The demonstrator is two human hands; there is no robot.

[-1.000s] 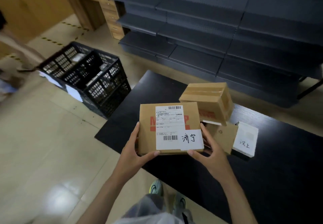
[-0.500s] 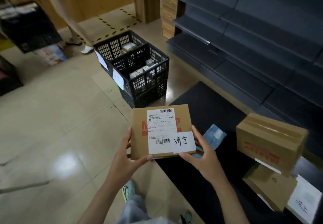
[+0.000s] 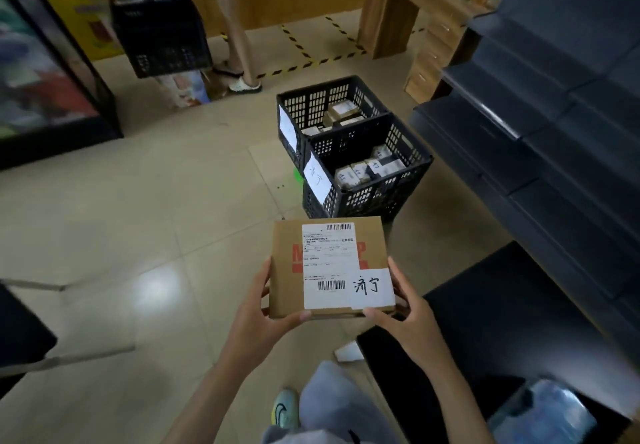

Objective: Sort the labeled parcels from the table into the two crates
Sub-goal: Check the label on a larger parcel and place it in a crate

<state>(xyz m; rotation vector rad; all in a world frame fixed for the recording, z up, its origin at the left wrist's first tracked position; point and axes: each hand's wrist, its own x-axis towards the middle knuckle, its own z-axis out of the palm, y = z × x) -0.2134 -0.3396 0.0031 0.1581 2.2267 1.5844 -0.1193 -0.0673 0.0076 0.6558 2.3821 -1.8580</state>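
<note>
I hold a flat brown cardboard parcel [image 3: 287, 270] in front of me over the floor. It carries a white shipping label and a handwritten white tag. My left hand [image 3: 258, 319] grips its left edge, thumb on the front corner. My right hand [image 3: 403, 319] grips its right edge the same way. Two black plastic crates stand on the floor just beyond the parcel. The near crate [image 3: 415, 180] bears a handwritten paper tag and holds several small boxes. The far crate [image 3: 298, 97] behind it also holds a few boxes.
The black table [image 3: 519, 312] is at my lower right with a blue packet [image 3: 543, 416] on it. Dark grey shelving [image 3: 554, 124] runs along the right. A person stands at the back holding a black basket [image 3: 159, 34]. A wooden desk [image 3: 398, 10] is beyond the crates.
I have turned left away from the table with the parcel. The crates now lie straight ahead and closer, and the other parcels on the table have left the view.
</note>
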